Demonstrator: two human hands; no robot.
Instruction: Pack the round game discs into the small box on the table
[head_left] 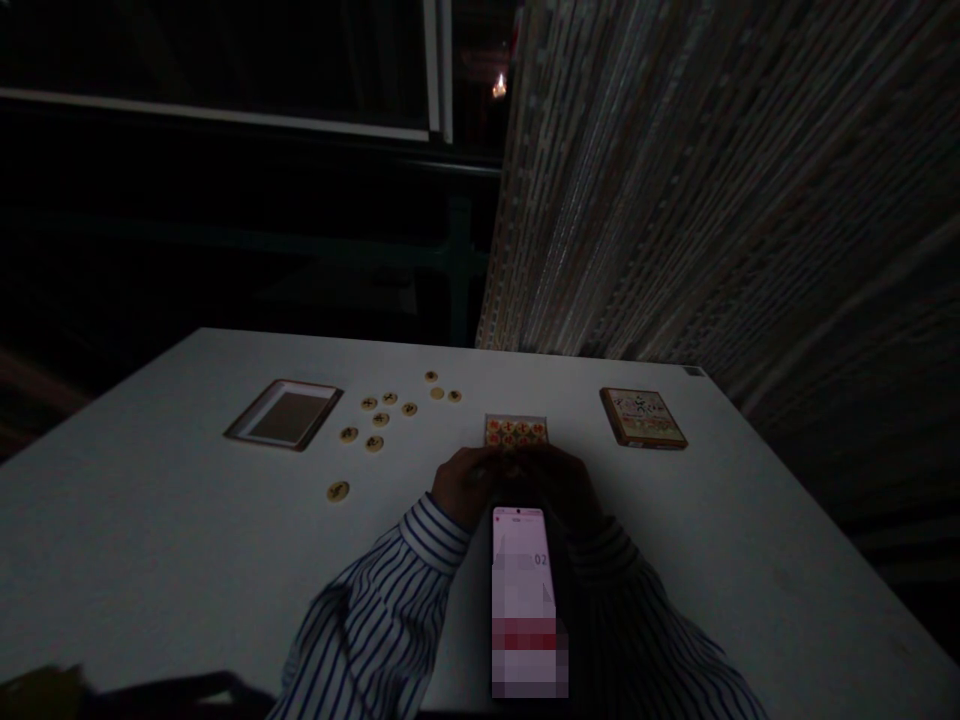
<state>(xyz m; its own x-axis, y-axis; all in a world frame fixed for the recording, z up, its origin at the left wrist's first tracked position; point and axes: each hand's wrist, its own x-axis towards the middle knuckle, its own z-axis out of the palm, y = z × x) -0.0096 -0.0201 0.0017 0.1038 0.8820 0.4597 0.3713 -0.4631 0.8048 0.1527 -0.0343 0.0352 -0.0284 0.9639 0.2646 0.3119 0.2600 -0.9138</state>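
Left hand [463,488] and right hand [564,486] curl together, whether gripping anything I can't tell, with pale round wooden-looking pieces [381,420] spread leftward, likely for easy picking, and a shallow rectangular box [516,417] of red-lettered discs [523,427] right before them.

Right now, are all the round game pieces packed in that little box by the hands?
No, several round pieces lie loose on the white table, left of the little box.
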